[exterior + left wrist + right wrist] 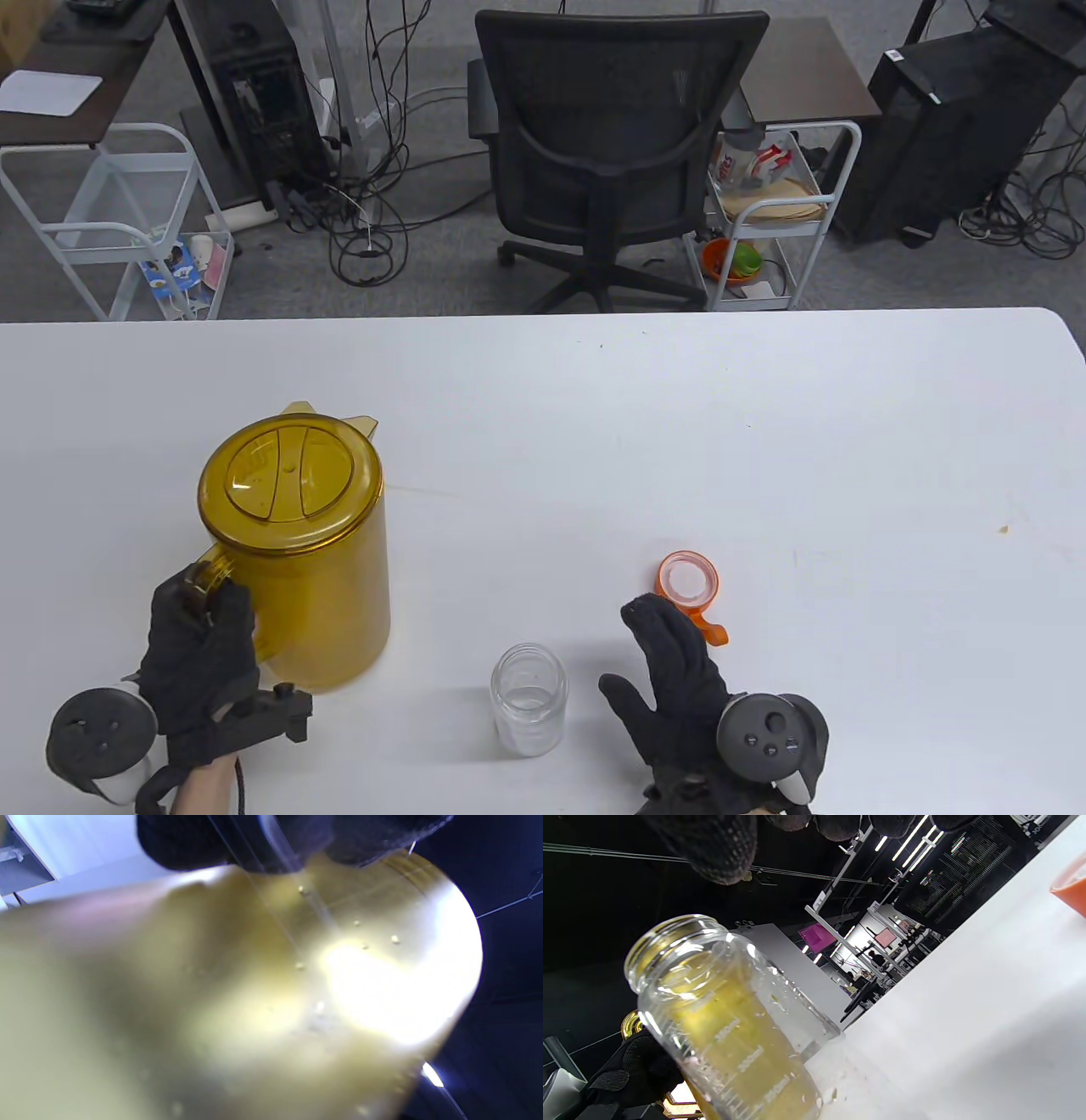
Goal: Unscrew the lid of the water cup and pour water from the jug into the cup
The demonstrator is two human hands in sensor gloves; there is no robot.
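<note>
An amber see-through jug with its lid on stands upright at the table's left. My left hand grips its handle from the near side. In the left wrist view the jug wall fills the frame, blurred. A clear glass cup stands open-mouthed near the front edge, seen close in the right wrist view as the cup. Its orange lid lies upside down on the table to the right. My right hand hovers between cup and lid, fingers spread, holding nothing.
The white table stretches wide behind and to the right. Beyond its far edge stand a black office chair, two white wire carts and computer towers with cables.
</note>
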